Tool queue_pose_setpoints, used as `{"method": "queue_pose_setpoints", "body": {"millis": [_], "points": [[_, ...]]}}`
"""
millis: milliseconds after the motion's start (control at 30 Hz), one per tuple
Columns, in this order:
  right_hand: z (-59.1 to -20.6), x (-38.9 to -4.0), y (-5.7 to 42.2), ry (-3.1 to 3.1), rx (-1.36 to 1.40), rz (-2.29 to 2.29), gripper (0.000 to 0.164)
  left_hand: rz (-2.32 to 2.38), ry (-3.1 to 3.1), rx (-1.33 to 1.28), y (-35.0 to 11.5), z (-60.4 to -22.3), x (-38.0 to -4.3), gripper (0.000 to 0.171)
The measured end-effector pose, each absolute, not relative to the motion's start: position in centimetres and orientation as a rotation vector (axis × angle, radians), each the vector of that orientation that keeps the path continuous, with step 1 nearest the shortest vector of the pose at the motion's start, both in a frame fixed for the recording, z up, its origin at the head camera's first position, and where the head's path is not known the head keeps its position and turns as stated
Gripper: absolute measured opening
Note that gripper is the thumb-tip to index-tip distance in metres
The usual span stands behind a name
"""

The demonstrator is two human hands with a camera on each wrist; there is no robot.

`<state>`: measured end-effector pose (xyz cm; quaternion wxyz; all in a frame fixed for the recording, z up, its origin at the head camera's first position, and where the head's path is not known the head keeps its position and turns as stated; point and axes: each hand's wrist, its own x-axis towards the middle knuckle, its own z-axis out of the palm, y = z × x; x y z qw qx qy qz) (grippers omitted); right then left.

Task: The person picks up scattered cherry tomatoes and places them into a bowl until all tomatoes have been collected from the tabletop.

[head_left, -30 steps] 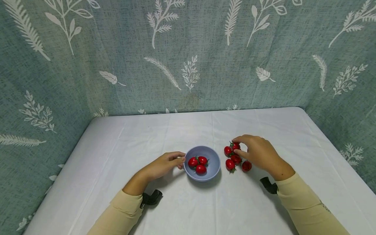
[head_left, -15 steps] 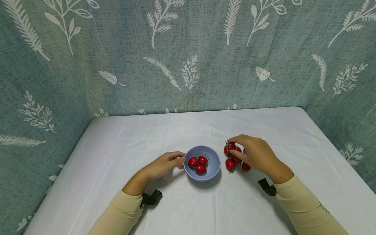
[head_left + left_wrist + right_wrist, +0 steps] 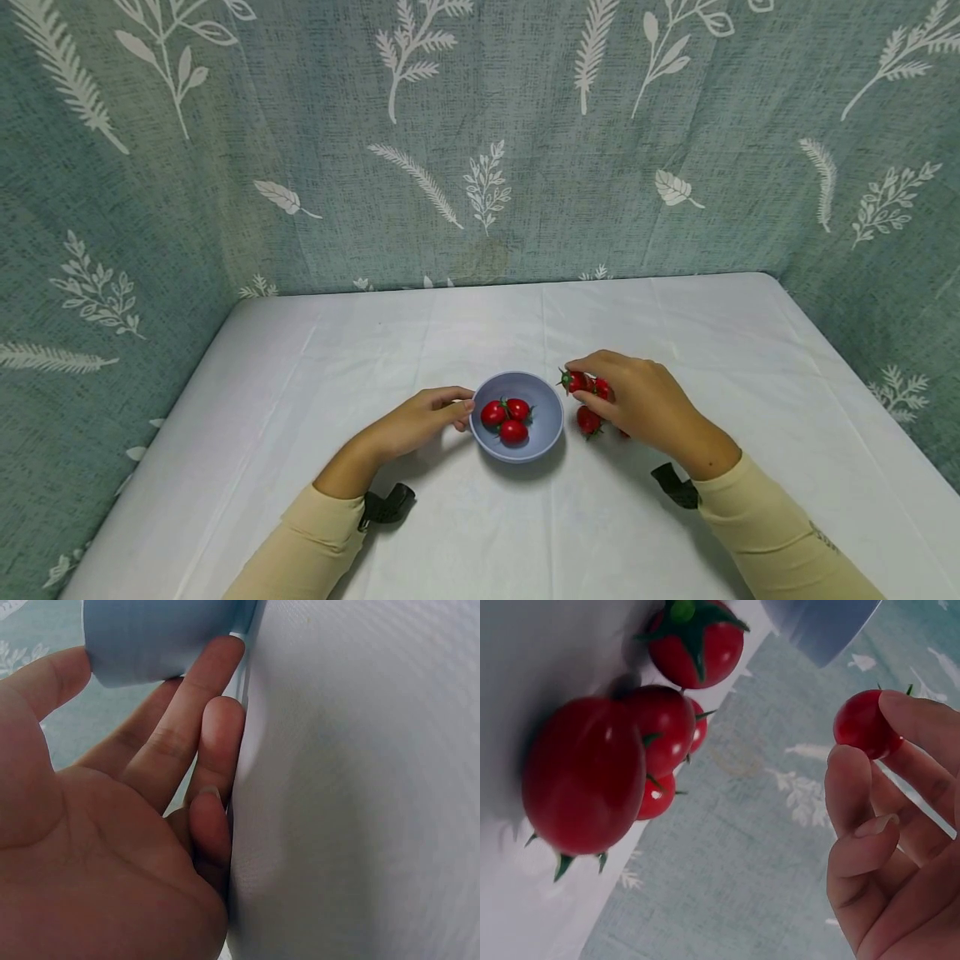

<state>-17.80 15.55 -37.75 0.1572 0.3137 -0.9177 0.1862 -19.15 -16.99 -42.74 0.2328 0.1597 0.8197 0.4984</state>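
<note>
A blue-grey bowl (image 3: 551, 433) sits on the table with three red cherry tomatoes inside (image 3: 513, 432). My left hand (image 3: 420, 421) holds its left side; in the left wrist view the thumb (image 3: 64, 679) meets the bowl wall (image 3: 150, 641) while other fingers lie against its lower part. To the right of the bowl, my right hand (image 3: 648, 404) pinches a cherry tomato (image 3: 866, 724) between thumb and fingertips, lifted off the cloth. Several loose cherry tomatoes (image 3: 585, 776) lie below that hand, partly hidden by it in the head view.
A white cloth (image 3: 360, 342) covers the table. Green-blue fabric (image 3: 315, 150) with white leaf prints hangs behind it and along both sides. Each wrist carries a black camera mount, such as the left mount (image 3: 388, 506).
My right hand has lifted one cherry tomato from the pile and moved it left, nearer the bowl. My left hand and the bowl stay where they were.
</note>
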Motion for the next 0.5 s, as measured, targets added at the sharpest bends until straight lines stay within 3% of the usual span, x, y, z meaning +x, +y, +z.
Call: {"method": "queue_pose_setpoints", "body": {"millis": [500], "points": [[-37.90, -16.91, 14.62, -2.528, 1.054, 0.571, 0.040, 1.370, 2.237, 0.437, -16.96, -42.86, -19.20, 0.042]]}}
